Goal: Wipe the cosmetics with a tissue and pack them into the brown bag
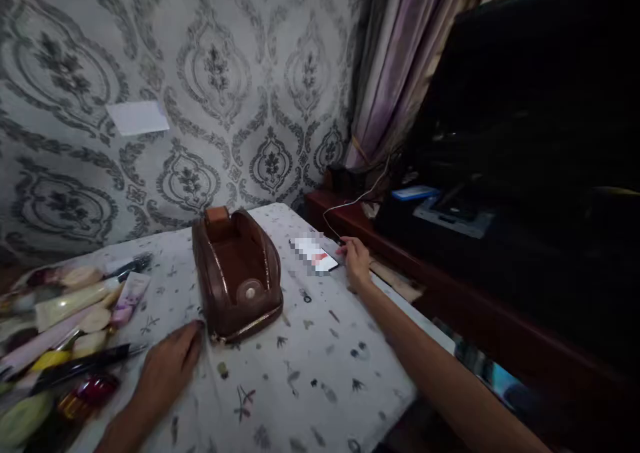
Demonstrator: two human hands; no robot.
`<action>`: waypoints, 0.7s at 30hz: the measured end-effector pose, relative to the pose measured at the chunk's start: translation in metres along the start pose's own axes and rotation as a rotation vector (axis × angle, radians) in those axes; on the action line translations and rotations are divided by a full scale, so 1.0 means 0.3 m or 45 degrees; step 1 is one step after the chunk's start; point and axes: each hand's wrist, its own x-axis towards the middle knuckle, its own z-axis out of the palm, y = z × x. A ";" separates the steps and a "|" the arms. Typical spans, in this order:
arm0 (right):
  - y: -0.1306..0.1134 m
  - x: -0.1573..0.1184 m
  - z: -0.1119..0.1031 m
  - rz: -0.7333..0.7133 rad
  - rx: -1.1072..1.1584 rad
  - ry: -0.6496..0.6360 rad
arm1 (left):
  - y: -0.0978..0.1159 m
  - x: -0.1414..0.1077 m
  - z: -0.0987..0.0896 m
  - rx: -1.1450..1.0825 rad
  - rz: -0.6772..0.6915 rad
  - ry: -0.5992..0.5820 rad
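Note:
At the far right side of the table, my right hand (356, 261) is closed in a pinch on the end of a thin white charging cable (350, 203). Just left of those fingers lies a phone (327, 262) with a lit screen, partly blurred out. My left hand (170, 359) rests on the table, fingers lowered and loosely extended, with nothing visible in it. Its fingertips are close to the near left corner of a brown leather toiletry bag (215, 306). The bag stands unzipped, and its visible inside is bare brown lining.
Cosmetic tubes, jars and bottles (75, 306) crowd the left of the patterned white tablecloth (310, 353). A dark red cabinet (430, 273) borders the right side, with a large black screen (525, 106) above. Patterned wallpaper (215, 66) and a purple curtain (395, 59) stand behind.

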 end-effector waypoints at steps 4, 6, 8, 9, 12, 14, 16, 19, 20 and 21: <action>-0.001 0.001 -0.002 0.001 0.001 0.002 | -0.009 -0.001 0.023 0.027 0.006 0.084; -0.002 0.001 -0.003 0.005 0.006 0.006 | -0.006 -0.001 0.027 0.038 -0.002 0.115; -0.004 0.002 -0.003 0.014 0.015 0.009 | 0.000 -0.002 0.023 0.034 -0.006 0.117; -0.006 0.002 -0.004 0.018 0.020 0.009 | 0.004 -0.002 0.020 0.027 -0.005 0.111; -0.012 0.001 -0.005 0.025 0.031 0.014 | 0.012 -0.002 0.009 0.000 -0.001 0.097; -0.015 0.001 -0.005 0.029 0.034 0.017 | 0.013 -0.002 0.007 -0.014 0.001 0.103; -0.017 0.001 -0.005 0.037 0.039 0.016 | 0.011 -0.002 0.009 -0.015 -0.005 0.104; -0.015 0.001 -0.006 0.052 0.047 0.011 | 0.006 -0.003 0.016 0.001 -0.028 0.096; -0.014 0.001 -0.006 0.055 0.049 0.009 | 0.004 -0.003 0.018 0.003 -0.029 0.100; -0.013 0.002 -0.006 0.059 0.051 0.007 | 0.003 -0.004 0.020 0.003 -0.021 0.113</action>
